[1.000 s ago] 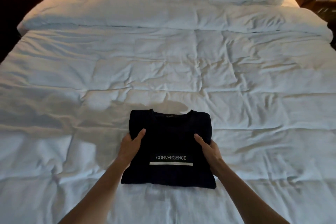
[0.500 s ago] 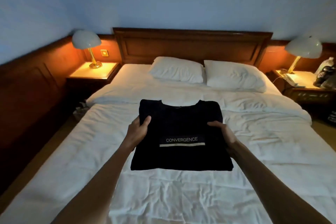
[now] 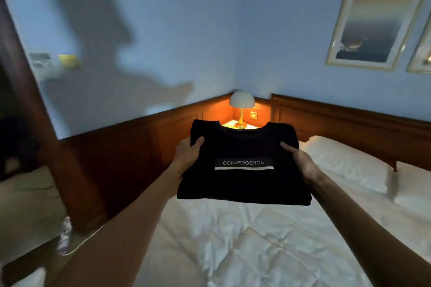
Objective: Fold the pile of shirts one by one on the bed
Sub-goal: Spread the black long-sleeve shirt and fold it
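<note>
Hands [image 3: 245, 161] grip folded black rectangular shirt [image 3: 242, 184] above rumpled white bed [image 3: 233, 244]

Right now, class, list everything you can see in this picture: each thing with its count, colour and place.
folded shirt: one, black with white CONVERGENCE print, held above the bed
bed: one, white cover, lower right
pillows: two, white, by the headboard, right
lamp: one, white shade, brass stem, lit, in the corner behind the shirt
framed pictures: two, pale frames, right wall
wood panelling: brown, along the walls
hands: left hand and right hand, each gripping a side of the shirt
</note>
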`<state>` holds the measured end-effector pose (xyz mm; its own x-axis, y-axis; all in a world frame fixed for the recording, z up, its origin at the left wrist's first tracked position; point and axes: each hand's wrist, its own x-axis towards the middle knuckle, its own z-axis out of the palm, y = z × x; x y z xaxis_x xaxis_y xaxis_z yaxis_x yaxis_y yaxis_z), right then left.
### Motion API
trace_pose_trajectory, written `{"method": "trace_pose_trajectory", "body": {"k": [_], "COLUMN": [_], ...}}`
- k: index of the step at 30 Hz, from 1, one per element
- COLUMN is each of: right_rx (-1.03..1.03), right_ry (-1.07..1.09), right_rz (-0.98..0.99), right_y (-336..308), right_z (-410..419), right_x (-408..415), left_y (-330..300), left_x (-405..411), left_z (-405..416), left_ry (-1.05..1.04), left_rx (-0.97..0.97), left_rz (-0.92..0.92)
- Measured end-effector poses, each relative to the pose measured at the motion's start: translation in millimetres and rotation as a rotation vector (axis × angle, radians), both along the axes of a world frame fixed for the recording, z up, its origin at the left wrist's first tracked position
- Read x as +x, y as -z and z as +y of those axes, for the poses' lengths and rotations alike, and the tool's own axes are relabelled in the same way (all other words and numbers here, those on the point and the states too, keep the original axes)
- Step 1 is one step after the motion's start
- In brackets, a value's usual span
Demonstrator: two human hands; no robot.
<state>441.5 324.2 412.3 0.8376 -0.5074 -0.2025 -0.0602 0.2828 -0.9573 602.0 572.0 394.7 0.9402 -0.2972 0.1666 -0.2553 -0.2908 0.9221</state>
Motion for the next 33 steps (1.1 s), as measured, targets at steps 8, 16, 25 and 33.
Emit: {"method": "trace_pose_trajectory", "body": {"k": [8,16,25,33], "right_rx": [-0.052,-0.093,-0.008,-0.055], "right_ry": [-0.366,-0.707,-1.056,-1.400], "right_rz": [-0.047,-0.093,-0.086,-0.040], "right_y": [-11,-23,-10,27], "right_z": [181,432,706,942], "right_x": [124,202,222,229], "left_y": [-25,-36,-23,10], "left_x": [20,2,-82,-165], "left_z": [225,478,717,876], "left_ry": [-0.424,-0.783,-1.146,-1.513], "left_rx": [0.042,0.049,0.034,0.046], "left_rz": [-0.067,-0.060,-0.055,-0.024]}}
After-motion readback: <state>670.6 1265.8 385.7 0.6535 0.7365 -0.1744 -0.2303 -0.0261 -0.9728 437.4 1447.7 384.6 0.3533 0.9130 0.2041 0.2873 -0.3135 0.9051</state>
